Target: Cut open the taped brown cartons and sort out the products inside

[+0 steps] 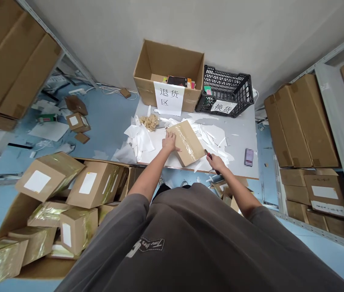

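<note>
A taped brown cardboard box (186, 140) lies at an angle on the white table. My left hand (169, 142) rests on its left side with the fingers spread over the cardboard. In my right hand (216, 162) is a utility knife (209, 155) with a dark and red handle, its tip at the box's right corner. Clear tape runs along the top of the box. Torn white paper scraps (141, 140) and a crumpled brown wad (149, 122) lie around it.
Behind stand an open carton (147, 95) with a paper sign and a black plastic crate (244, 97). A phone-like item (248, 157) lies at the table's right. A large carton (10, 215) of taped boxes stands at left; shelves (332, 109) hold cartons at right.
</note>
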### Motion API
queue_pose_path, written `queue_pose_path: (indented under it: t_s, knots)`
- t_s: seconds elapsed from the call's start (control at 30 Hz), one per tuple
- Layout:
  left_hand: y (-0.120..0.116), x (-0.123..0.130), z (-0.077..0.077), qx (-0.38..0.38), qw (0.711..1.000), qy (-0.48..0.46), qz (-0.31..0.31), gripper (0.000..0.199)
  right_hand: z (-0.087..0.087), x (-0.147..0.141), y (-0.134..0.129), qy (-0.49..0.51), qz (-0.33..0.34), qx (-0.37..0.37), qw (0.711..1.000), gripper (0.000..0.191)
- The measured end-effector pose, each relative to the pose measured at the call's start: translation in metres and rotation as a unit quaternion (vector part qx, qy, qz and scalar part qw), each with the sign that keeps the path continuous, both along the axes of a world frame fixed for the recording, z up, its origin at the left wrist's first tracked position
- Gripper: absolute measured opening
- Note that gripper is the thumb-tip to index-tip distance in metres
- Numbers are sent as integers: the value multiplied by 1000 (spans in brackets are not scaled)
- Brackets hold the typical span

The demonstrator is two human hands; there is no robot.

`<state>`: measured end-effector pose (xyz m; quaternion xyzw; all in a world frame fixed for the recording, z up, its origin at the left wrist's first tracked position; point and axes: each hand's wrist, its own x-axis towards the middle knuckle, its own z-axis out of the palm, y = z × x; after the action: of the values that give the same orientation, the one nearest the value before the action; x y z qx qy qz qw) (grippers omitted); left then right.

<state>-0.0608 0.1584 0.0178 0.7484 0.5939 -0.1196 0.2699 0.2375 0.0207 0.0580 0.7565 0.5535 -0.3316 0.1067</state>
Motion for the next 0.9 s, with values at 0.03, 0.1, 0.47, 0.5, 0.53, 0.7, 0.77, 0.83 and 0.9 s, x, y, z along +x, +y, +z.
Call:
queue_pose_path:
  t_s: [0.03,0.1,0.47,0.5,0.53,0.7,0.77,0.83,0.9]
  knots:
    - [-2,1,2,-1,1000,6,2,146,-7,1,3,13,-35,21,999,49]
    - [-11,4,6,-2,1000,23,9,145,-22,-5,13,28,-98,49,994,57]
    - [-113,17,21,43,994,94,32,98,-59,-23,62,87,-157,60,982,74]
    - [-116,25,22,40,997,63,-32,96,-60,-23,63,89,-154,60,982,74]
    - [-116,33,22,29,994,35,-95,97,-60,-23,64,91,-151,60,983,73]
    - [-103,66,20,24,984,25,-174,97,-57,-25,64,102,-141,61,983,71]
    - [-96,68,20,28,983,28,-177,94,-55,-25,62,103,-137,63,983,72]
    - [-93,64,19,30,981,22,-190,96,-52,-21,54,106,-131,75,983,70]
    - [-93,60,18,36,979,8,-201,99,-50,-14,39,118,-115,104,981,62]
